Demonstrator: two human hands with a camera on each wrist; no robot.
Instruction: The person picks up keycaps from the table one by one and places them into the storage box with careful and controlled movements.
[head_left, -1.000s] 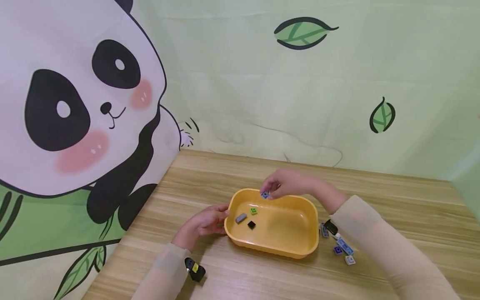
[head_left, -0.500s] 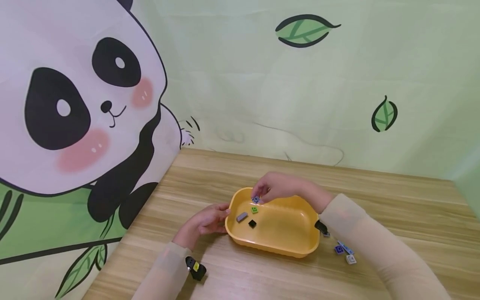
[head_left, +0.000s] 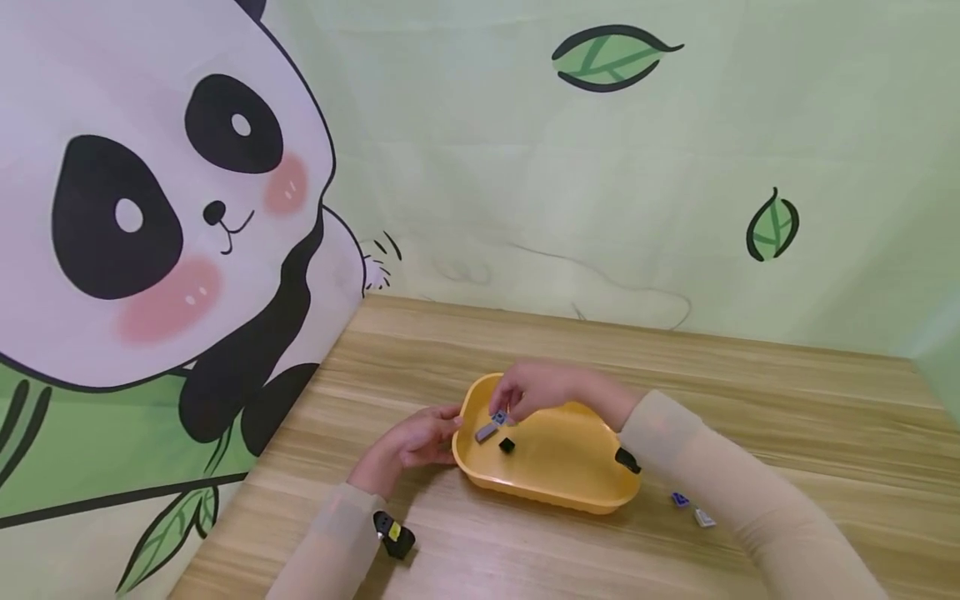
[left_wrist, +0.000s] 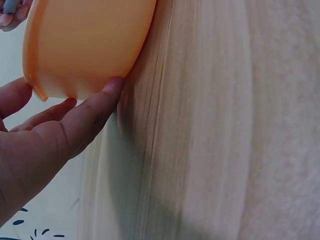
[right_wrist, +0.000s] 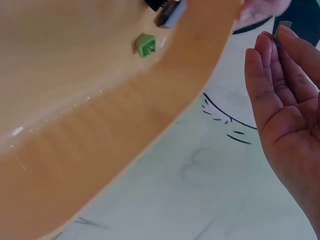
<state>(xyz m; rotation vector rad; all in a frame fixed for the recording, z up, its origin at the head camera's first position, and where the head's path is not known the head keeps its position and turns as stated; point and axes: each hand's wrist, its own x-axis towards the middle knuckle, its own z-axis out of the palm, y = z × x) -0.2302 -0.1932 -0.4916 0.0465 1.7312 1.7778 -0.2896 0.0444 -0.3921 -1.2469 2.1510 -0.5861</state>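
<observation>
My left hand (head_left: 423, 437) holds the left end of a yellow plastic bin (head_left: 555, 493); in the left wrist view its fingers (left_wrist: 92, 112) touch the bin's outer wall and rim. My right hand (head_left: 536, 387) is over the bin's left part, pinching a small blue-grey building brick (head_left: 498, 417) between thumb and fingertips. Below it inside the bin lie a grey brick (head_left: 486, 432) and a black brick (head_left: 507, 445). A green brick (right_wrist: 146, 45) shows in the right wrist view; in the head view it is hidden by the right hand and held brick.
On the wooden table (head_left: 525, 554), a purple-blue brick (head_left: 679, 499) and a white brick (head_left: 704, 517) lie right of the bin, near the right sleeve. Black wrist cameras sit at both sleeves. A panda-printed wall (head_left: 247, 217) borders the table's left side.
My right hand has moved left and down with the blue-grey brick, from the bin's back rim to above the bricks inside. The left hand has stayed on the bin's end.
</observation>
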